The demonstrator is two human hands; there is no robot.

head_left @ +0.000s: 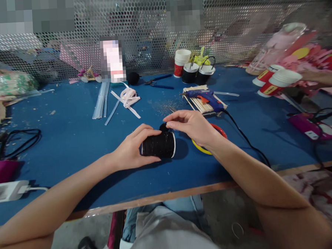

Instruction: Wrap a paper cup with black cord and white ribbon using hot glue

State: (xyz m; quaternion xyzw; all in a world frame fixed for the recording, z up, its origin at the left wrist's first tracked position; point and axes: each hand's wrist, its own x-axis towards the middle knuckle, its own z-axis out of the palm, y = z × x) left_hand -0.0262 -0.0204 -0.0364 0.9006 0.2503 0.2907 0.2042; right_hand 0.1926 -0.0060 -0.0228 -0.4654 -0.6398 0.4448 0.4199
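A paper cup (159, 145) wrapped in black cord or yarn lies on its side, its white rim facing right. My left hand (129, 148) is closed around its left end, thumb below and fingers on top. A small dark round piece (163, 128) shows at the cup's upper edge. My right hand (195, 127) pinches at that piece with thumb and fingertips; whether it grips the piece itself or a strand from it is too small to tell. Beneath my right wrist are red and yellow curved handles (202, 148), partly hidden.
A blue glue gun (206, 97) rests on wooden sticks, its cord trailing right. Behind stand black-wrapped cups (190, 73) with handles, stacked paper cups (182, 60) and pliers (159, 81). Pale ribbon (128, 98) and glue sticks (101, 100) lie left. Another person's arm (323, 78) reaches in at right.
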